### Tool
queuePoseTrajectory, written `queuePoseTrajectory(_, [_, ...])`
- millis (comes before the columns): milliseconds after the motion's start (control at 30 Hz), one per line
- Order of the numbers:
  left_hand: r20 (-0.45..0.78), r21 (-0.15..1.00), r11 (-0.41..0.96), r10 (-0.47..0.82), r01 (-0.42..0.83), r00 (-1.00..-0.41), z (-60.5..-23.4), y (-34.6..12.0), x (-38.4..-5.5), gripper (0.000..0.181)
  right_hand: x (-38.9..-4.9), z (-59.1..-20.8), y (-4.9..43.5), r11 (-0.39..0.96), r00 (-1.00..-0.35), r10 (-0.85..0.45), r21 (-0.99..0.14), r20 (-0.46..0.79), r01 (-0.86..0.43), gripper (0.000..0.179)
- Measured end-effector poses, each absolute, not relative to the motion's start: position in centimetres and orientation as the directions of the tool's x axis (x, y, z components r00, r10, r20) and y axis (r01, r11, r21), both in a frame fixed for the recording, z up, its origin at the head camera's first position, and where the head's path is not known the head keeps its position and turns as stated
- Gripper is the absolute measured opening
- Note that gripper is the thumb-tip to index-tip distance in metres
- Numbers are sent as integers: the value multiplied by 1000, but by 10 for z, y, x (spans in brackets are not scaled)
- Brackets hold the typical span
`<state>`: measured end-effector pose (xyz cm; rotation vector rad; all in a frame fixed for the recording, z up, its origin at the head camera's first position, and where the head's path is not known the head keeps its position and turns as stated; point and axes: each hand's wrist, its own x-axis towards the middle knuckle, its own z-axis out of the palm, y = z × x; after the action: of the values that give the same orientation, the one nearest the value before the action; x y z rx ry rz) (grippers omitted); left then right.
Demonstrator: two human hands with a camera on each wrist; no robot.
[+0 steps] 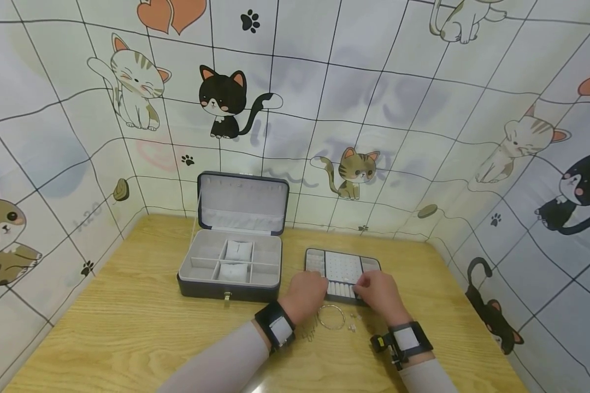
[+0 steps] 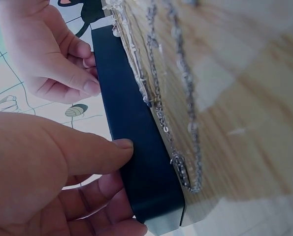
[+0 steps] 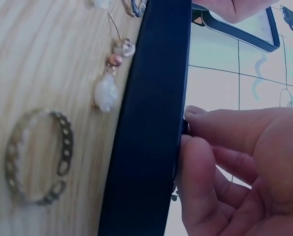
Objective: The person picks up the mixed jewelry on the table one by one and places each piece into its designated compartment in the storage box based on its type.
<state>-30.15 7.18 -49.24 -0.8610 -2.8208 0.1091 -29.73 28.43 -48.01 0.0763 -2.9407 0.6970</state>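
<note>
A shallow dark jewelry tray [image 1: 341, 299] with pale compartments and ring rolls lies on the table. My left hand [image 1: 304, 296] grips its front left corner; in the left wrist view the thumb presses the dark front wall [image 2: 141, 132]. At the tray's right front, my right hand [image 1: 381, 295] pinches a small dark thing [image 3: 185, 127] at the top edge, mostly hidden by the thumb and index finger. Before the tray lie silver chains [image 2: 188, 83], a thin bangle [image 1: 344, 317], pearl drop earrings [image 3: 106, 93] and an open chain-patterned ring [image 3: 65, 142].
Left of the tray, a dark jewelry box [image 1: 228, 290] stands with its lid [image 1: 241, 202] raised. Two white cushions [image 1: 238, 251] sit in its middle compartments. Cloth with cat prints [image 1: 295, 109] hangs round the back and sides of the wooden table [image 1: 128, 305].
</note>
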Motion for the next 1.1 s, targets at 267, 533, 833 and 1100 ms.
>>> queuePoseTrajectory(267, [151, -104, 830, 558, 549, -816, -491, 71, -300, 13, -299, -477, 289, 885, -999, -27, -464, 41, -43, 7])
queuePoseTrajectory(533, [134, -105, 829, 560, 550, -818, -490, 70, -300, 13, -299, -474, 288, 884, -1000, -23, -466, 8, -24, 4])
queuePoseTrajectory(833, [138, -90, 836, 549, 541, -824, -490, 71, -299, 11, -300, -475, 287, 881, -999, -39, -472, 21, -44, 9])
queuePoseTrajectory(1100, [192, -115, 825, 566, 554, -802, -489, 69, -296, 12, -299, -479, 289, 877, -999, -37, -479, 32, -48, 9])
